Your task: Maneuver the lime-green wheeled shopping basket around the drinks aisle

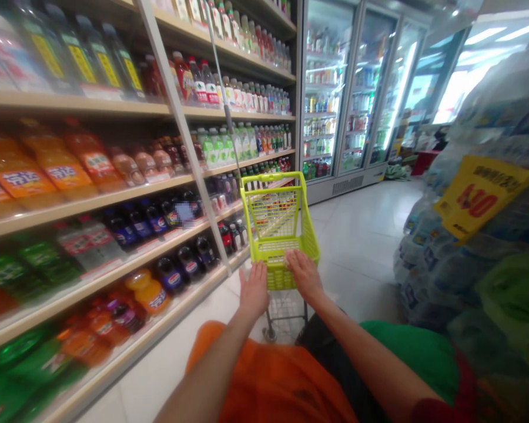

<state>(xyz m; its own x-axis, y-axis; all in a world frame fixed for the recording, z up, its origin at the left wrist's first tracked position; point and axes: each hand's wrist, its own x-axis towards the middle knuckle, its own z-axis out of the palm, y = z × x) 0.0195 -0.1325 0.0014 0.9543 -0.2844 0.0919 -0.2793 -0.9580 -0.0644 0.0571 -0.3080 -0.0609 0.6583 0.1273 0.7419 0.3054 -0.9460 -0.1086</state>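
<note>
A small lime-green shopping cart [308,226] stands upright on the floor ahead of me, its slatted basket facing me. On the left of its near edge, my left hand [254,288] has its fingers curled over the rim. My right hand [306,276] grips the same edge farther right, its fingers reaching slightly over into the basket. No goods show in the part of the basket that I see. Below it, a dark frame and a wheel [270,335] are partly visible.
Drink shelves [158,252] with many bottles run close along the left. Glass-door fridges [326,88] stand at the far end. Wrapped bottle packs [427,258] with a yellow price sign [485,197] are stacked on the right. Orange cloth [264,376] and green cloth [409,352] lie near my arms.
</note>
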